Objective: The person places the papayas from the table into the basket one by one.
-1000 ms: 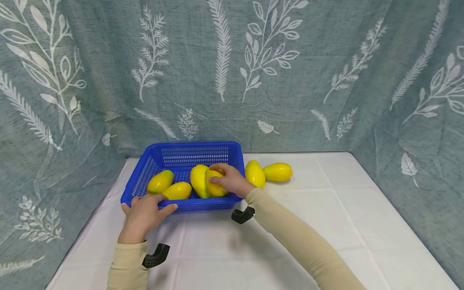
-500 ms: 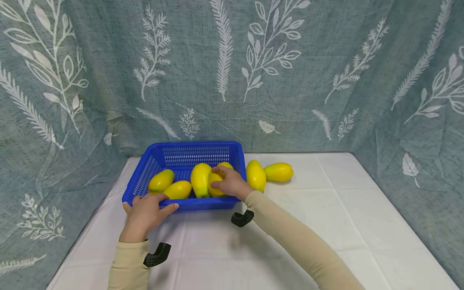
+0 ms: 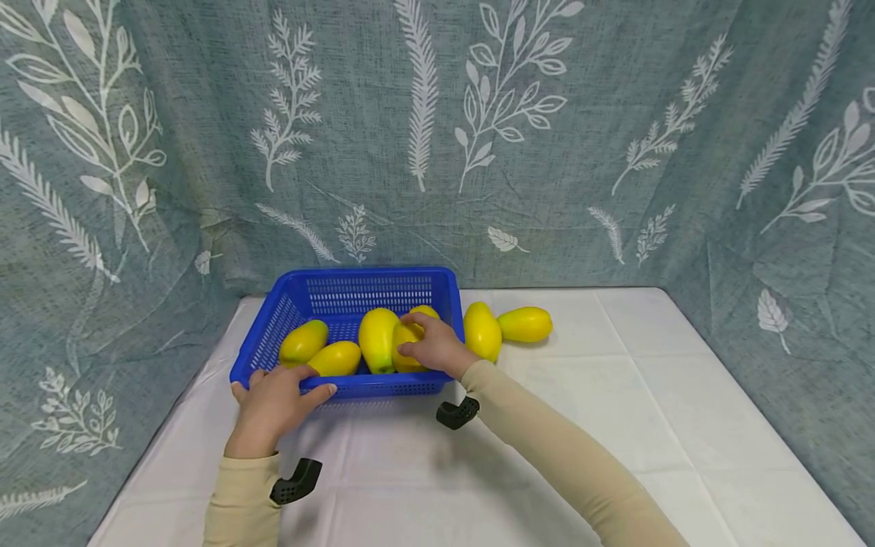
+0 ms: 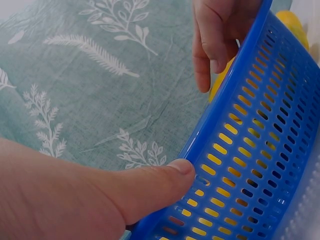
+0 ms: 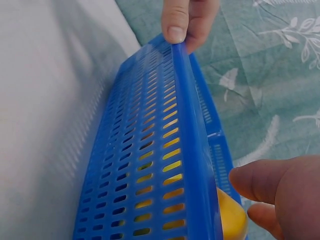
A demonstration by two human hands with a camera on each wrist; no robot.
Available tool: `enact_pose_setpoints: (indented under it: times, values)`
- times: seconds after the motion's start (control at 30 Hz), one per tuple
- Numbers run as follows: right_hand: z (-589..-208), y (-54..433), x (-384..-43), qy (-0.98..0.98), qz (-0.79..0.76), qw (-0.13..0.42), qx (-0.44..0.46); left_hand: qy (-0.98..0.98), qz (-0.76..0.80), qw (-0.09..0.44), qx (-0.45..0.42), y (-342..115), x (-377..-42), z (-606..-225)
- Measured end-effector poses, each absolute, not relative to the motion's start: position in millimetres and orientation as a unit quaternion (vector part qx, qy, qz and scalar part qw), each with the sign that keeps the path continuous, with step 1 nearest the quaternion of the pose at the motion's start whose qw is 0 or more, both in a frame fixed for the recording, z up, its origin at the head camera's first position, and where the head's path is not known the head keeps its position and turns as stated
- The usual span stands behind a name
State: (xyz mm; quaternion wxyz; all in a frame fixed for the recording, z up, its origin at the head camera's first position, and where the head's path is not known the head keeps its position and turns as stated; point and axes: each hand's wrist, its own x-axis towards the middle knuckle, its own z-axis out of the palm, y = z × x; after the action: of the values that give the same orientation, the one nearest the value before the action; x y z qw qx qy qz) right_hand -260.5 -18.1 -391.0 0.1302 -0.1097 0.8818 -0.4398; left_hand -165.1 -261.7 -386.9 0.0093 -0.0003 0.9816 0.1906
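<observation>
A blue plastic basket (image 3: 383, 387) with slotted walls stands at the back left of the table, several yellow mangoes inside. My left hand (image 3: 270, 406) grips its near rim at the left corner, thumb outside, fingers over the edge. Reaching in at the right end, my right hand (image 3: 437, 346) holds a mango (image 3: 405, 358) between thumb and fingers, partly hiding it. Left of that lies another mango (image 3: 378, 339), and one more mango (image 3: 428, 311) shows behind the hand. Two mangoes with a green tinge sit near the left hand, a rear mango (image 3: 304, 342) and a front mango (image 3: 336, 359).
Outside the basket's right wall, a mango (image 3: 481, 332) and a second mango (image 3: 525, 324) lie on the white-covered table (image 3: 601, 410). A leaf-patterned green curtain (image 3: 383, 152) closes off the back and both sides. A black device is worn at each wrist.
The mango under my right hand has shifted slightly down and right, and the mango behind it has come into view. My left hand stays at the rim.
</observation>
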Motion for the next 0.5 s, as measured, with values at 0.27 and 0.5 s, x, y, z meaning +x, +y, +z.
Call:
enact_pose_setpoints:
  times: [0.27, 0.5]
  values:
    - [-387.7, -11.4, -259.9, 0.876, -0.453, 0.128, -0.109, 0.981, 0.192, 0.012, 0.004, -259.5, -166.4, -386.2]
    - [-369.7, 0.2, -263.5, 0.859, -0.483, 0.130, -0.114, 0.982, 0.190, 0.017, 0.002, -262.0, -166.2, -386.9]
